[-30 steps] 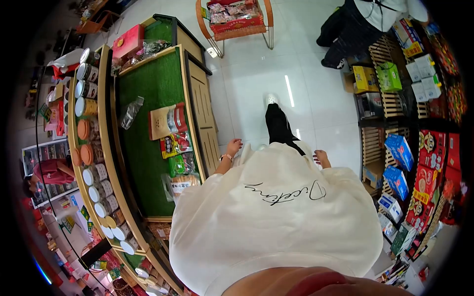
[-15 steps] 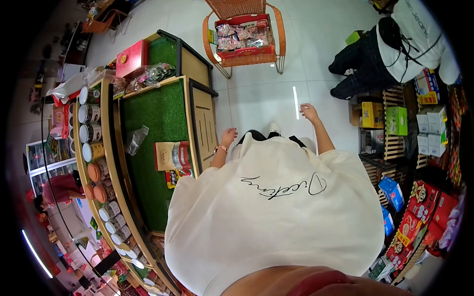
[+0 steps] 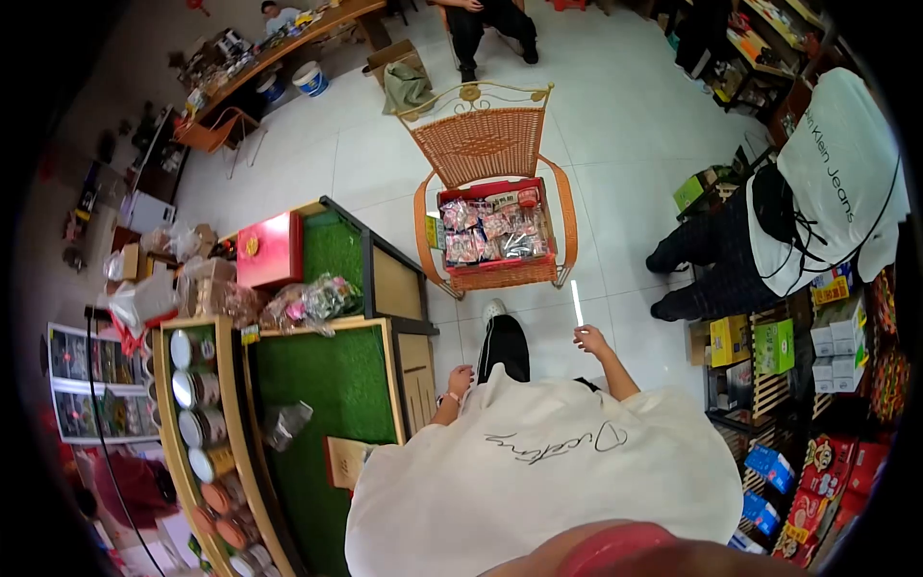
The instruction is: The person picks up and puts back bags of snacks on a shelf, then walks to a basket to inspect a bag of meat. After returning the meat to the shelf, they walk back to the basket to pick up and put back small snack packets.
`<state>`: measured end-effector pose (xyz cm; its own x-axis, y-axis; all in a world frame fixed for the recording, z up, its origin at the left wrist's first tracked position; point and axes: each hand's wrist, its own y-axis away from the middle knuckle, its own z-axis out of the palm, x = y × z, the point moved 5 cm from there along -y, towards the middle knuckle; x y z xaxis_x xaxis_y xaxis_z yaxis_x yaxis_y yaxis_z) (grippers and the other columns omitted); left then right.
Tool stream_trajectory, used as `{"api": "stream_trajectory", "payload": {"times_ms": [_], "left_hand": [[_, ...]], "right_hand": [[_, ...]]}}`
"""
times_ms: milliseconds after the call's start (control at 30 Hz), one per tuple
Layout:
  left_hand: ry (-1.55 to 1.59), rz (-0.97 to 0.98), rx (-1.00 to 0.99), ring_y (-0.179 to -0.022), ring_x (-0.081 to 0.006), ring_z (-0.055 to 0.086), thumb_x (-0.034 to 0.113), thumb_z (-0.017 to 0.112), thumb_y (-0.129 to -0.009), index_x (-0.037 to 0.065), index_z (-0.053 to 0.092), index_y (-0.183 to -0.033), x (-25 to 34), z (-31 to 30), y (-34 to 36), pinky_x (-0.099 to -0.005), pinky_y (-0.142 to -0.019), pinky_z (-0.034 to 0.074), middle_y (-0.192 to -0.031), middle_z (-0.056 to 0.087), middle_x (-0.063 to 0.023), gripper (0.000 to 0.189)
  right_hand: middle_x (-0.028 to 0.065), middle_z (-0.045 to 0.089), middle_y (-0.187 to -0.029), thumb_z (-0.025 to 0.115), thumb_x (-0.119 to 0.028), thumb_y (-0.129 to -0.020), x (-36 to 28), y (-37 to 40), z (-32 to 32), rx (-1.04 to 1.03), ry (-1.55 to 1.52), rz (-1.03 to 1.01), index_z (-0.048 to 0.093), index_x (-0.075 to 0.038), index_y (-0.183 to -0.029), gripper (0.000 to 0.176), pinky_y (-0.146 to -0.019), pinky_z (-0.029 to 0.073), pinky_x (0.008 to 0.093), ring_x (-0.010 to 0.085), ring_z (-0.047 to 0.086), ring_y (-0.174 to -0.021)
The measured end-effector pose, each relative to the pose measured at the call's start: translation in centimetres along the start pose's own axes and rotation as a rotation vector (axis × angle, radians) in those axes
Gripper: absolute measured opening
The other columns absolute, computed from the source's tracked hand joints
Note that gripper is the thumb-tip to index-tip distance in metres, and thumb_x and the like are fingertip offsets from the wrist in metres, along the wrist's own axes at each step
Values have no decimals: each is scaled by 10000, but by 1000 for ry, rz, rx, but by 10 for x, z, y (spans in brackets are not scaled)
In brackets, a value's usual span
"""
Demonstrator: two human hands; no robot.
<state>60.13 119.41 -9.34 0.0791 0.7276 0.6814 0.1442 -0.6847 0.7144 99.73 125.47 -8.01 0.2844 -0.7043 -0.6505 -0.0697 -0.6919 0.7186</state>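
Observation:
My left hand [image 3: 460,379], with a bracelet at the wrist, hangs at my left side near the wooden display unit [image 3: 417,382]. It holds nothing and its fingers are loosely apart. Out to my right, my right hand [image 3: 589,339] hangs over the tiled floor [image 3: 620,332], empty, with its fingers slightly bent and apart. Ahead stands a wicker chair [image 3: 478,146] bearing a red box [image 3: 544,221] of small wrapped packets [image 3: 490,227]. One of my shoes [image 3: 494,309] shows just in front of the chair.
Green turf [image 3: 332,385] lines the display at left, with a red gift box [image 3: 270,252] and jars [image 3: 197,388] around it. At right, a person [image 3: 769,240] stands by shelves of boxes [image 3: 774,346]. A seated person [image 3: 486,27] is beyond the chair.
The chair and its red box now appear lower and nearer, and more of the room beyond shows. A foot is now forward. Both hands remain empty and lower in view.

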Motion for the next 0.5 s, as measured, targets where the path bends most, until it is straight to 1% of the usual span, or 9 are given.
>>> {"api": "stream_trajectory", "payload": {"times_ms": [100, 167, 200, 233, 333, 367, 433, 467, 500], "left_hand": [[-91, -63, -24, -643, -154, 575, 198, 498, -802, 32, 599, -1006, 41, -15, -43, -271, -525, 450, -813, 625, -88, 282], [-151, -55, -57, -661, -156, 582, 199, 500, -804, 32, 595, -1015, 66, -26, -68, -272, -524, 450, -820, 625, -86, 285], [-180, -42, -69, -670, -156, 586, 200, 501, -805, 32, 593, -1020, 88, -31, -82, -273, -524, 450, -823, 626, -86, 287], [-164, -73, -72, -687, -160, 593, 197, 502, -810, 17, 587, -1015, 106, -34, -93, -268, -544, 456, -829, 627, -86, 285], [-208, -94, -177, -809, -187, 562, 230, 479, -832, 68, 545, -1108, 140, -42, -142, -310, -678, 440, -958, 609, -73, 327], [-221, -66, -183, -773, -171, 563, 189, 484, -830, 48, 557, -1082, 153, -44, -156, -291, -651, 444, -917, 615, -77, 299], [-259, 29, -216, -739, -161, 563, 173, 483, -833, 31, 570, -1048, 158, -49, -207, -276, -626, 445, -884, 618, -85, 272], [-278, 69, -231, -722, -155, 563, 165, 483, -835, 22, 576, -1031, 156, -50, -224, -268, -614, 446, -867, 619, -89, 260], [-332, 84, -209, -706, -149, 562, 165, 484, -838, 13, 582, -1010, 168, -49, -230, -260, -605, 447, -847, 619, -94, 249]], "right_hand": [[90, 637, -741, 539, -262, -782, -37, -25, -1, 52, -16, 142, 566, -78, -951, 251, -458, 441, 273, 145, 575, -576], [88, 636, -766, 544, -266, -781, -53, -39, 5, 16, 13, 133, 550, -79, -986, 277, -495, 450, 287, 158, 571, -591], [87, 635, -778, 546, -268, -781, -64, -54, 12, -4, 25, 119, 542, -80, -1004, 291, -514, 455, 294, 164, 568, -599], [91, 635, -765, 548, -257, -779, -74, -66, 17, 0, 24, 95, 545, -69, -1011, 299, -512, 461, 296, 169, 576, -599], [114, 629, -731, 551, -214, -738, -105, -96, 35, 61, 38, 42, 587, -32, -920, 260, -514, 471, 304, 182, 592, -581], [120, 630, -738, 552, -220, -735, -117, -106, 41, 62, 67, 0, 593, -32, -911, 260, -545, 475, 310, 194, 598, -595], [133, 631, -753, 554, -231, -731, -135, -121, 57, 59, 131, -69, 605, -31, -892, 262, -608, 482, 323, 218, 610, -623], [121, 632, -742, 563, -233, -739, -137, -130, 65, 47, 158, -87, 599, -28, -906, 267, -591, 481, 307, 199, 605, -610], [108, 634, -731, 573, -236, -748, -140, -144, 72, 34, 185, -107, 593, -25, -920, 273, -574, 480, 292, 180, 600, -597]]}}
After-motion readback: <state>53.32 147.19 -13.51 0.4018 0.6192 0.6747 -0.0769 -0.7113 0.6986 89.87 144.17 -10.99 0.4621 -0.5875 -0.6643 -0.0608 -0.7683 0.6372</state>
